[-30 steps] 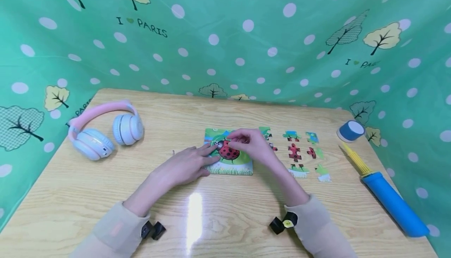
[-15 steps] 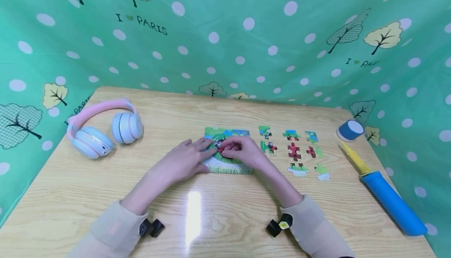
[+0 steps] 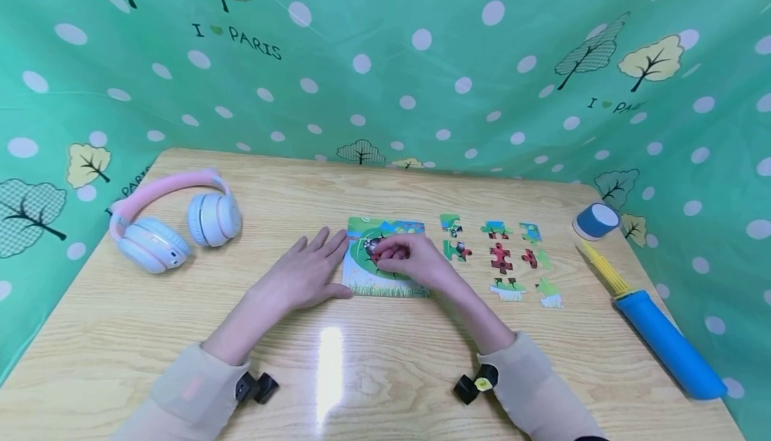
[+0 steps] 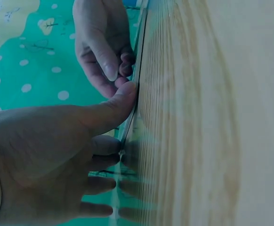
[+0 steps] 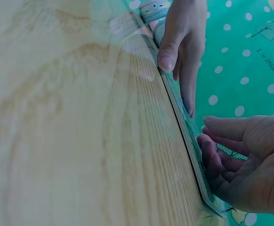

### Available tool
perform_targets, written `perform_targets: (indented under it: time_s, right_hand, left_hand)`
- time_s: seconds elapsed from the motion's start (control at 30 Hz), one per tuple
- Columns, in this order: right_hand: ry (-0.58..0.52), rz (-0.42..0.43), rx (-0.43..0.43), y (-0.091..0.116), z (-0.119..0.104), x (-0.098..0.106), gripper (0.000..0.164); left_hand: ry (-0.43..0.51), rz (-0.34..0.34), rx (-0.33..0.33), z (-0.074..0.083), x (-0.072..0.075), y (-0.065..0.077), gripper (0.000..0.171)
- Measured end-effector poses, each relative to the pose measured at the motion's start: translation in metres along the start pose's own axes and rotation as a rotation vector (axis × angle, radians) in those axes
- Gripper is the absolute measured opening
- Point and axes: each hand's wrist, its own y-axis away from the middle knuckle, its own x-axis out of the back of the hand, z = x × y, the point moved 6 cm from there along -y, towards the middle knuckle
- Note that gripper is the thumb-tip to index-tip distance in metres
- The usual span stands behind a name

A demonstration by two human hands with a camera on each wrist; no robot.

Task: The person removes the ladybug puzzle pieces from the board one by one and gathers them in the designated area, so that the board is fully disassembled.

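In the head view a ladybug picture board (image 3: pixel 361 285) lies flat on the table. My left hand (image 3: pixel 304 270) rests beside its left edge, fingers spread and straight, the thumb at the lower left corner. The left thumb (image 4: pixel 120 96) touches the board's edge in the left wrist view. My right hand (image 3: pixel 415 263) is over the ladybug, covering part of it. In the right wrist view the right hand's fingers (image 5: pixel 212 160) are curled against the board, thumb held apart, with nothing visible between them. Several loose jigsaw pieces (image 3: pixel 501 258) lie in rough rows right of the board.
Pink and light-blue headphones (image 3: pixel 213 219) lie at the left. A blue hand pump (image 3: pixel 668 344) with a yellow nozzle lies along the right edge, near a round blue-and-white object (image 3: pixel 596 220). A green dotted cloth (image 3: pixel 421 66) hangs behind the table (image 3: pixel 385 374).
My right hand has moved left across the ladybug, uncovering pieces beside the board. My left hand has slid left off the picture to the board's edge.
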Motion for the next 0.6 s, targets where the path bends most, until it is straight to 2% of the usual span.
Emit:
perform_targets:
  time_s: [0.6]
  right_hand:
    - [0.133,-0.004,0.067,0.0,-0.0043,-0.0062,0.028]
  left_hand:
    - [0.016,-0.004,-0.036,-0.0019,-0.0023,-0.0025,0.089]
